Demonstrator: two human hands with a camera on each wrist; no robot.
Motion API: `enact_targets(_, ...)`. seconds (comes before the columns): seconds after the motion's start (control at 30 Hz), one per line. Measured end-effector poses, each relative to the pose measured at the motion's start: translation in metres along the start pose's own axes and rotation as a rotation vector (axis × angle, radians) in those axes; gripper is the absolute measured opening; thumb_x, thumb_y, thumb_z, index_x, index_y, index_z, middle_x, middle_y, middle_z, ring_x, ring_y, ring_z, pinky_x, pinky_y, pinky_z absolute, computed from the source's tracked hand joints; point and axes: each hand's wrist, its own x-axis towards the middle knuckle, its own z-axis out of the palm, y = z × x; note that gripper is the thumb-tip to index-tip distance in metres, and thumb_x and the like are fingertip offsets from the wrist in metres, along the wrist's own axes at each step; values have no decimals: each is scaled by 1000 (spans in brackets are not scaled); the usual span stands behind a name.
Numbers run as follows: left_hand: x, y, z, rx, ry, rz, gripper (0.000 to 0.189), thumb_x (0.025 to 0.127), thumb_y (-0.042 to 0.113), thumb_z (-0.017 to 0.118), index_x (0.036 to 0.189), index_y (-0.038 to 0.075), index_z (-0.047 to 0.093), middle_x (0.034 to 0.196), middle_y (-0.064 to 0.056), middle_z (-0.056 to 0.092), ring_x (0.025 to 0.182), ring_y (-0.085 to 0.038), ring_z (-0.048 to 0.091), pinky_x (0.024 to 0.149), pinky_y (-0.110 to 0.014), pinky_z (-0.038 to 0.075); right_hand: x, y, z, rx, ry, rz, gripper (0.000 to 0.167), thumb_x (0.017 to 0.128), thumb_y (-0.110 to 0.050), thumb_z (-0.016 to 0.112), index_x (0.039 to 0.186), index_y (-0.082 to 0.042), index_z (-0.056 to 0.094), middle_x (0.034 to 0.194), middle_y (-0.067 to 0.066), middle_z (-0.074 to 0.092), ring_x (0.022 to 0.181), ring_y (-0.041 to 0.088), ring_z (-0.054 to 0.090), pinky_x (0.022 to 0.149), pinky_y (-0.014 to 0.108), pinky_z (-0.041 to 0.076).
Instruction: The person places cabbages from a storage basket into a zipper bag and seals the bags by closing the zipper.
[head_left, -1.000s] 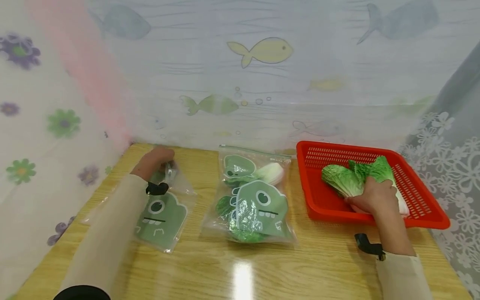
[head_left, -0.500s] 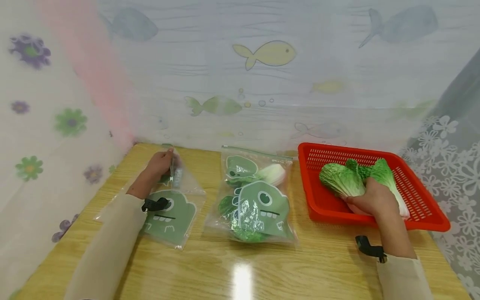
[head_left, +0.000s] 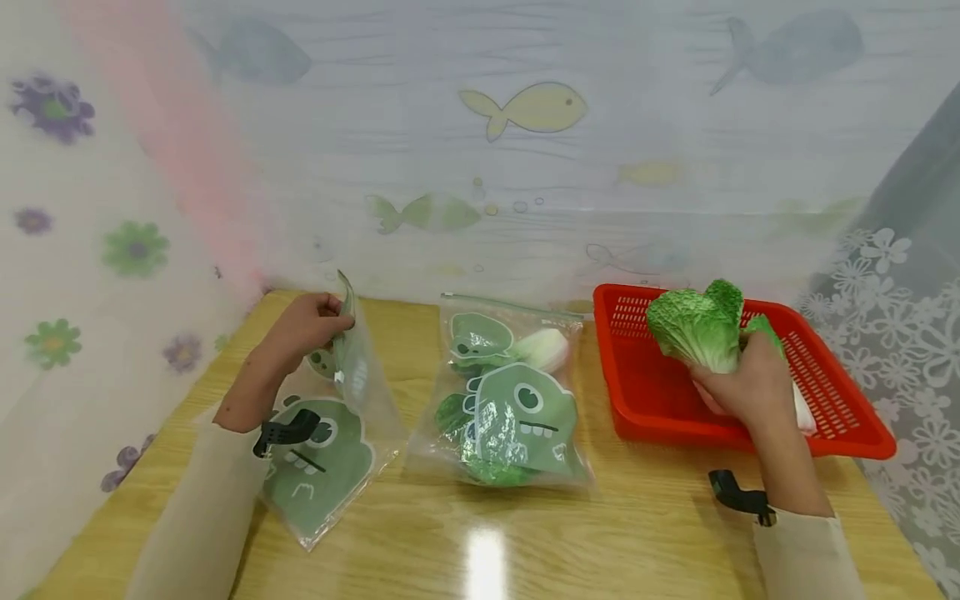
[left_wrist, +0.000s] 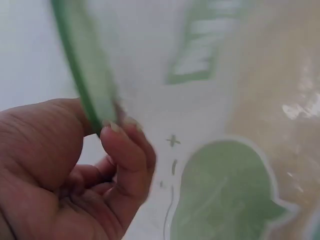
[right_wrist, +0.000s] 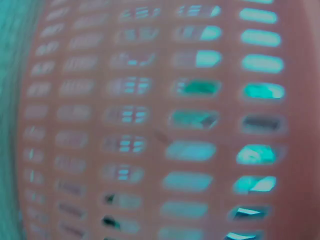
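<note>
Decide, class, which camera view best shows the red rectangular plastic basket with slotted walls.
The head view: the red basket appears nearly whole, partly covered by the right hand and green leafy cabbages. The right wrist view gives only a blurred, slotted patch of it; the left wrist view shows none of it.

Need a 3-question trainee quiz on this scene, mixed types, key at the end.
1. Which hand grips a leafy green vegetable at the red basket?
2. True or false: the middle bag has vegetables inside.
3. What does the left hand pinch?
A) the basket's rim
B) the edge of the left bag
C) the middle bag's bottom corner

Key:
1. The right hand
2. True
3. B
</note>
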Motion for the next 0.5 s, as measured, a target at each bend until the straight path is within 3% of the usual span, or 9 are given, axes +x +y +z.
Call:
enact_targets(0.1,-21,39,1,-35,-35,55,24,106,18,58,117,-2,48,87,-7,49,63,-19,56,62,-37,57,-2,-10,-5,96,51,0,83,88,-34,80,135,20,40,119,38,52,102,52,54,80,63,49)
enact_targets(0.23,-49,83,7,-77,-58,98,28,103,14,58,123,1,43,93,-12,48,57,-26,55,58,-40,57,-11,-28,-14,223,59,14,90,92,-37,79,148,15,33,133,37,51,115,52,55,85,57,49)
enact_targets(0.4,-81,118,14,-73,-53,153,45,103,14,61,142,4,41,101,-13,47,59,-29,63,61,-42,59,-25,-56,-27,344,25,-16,87,94,-39,80,155,6,37,142,28,52,123,43,55,83,21,47)
enact_targets(0.5,-99,135,17,-86,-47,216,53,106,18,63,152,8,40,102,-11,44,65,-25,67,54,-38,54,-36,-75,-32,454,-37,-24,73,97,-37,79,151,-2,46,135,15,58,113,27,60,75,12,47)
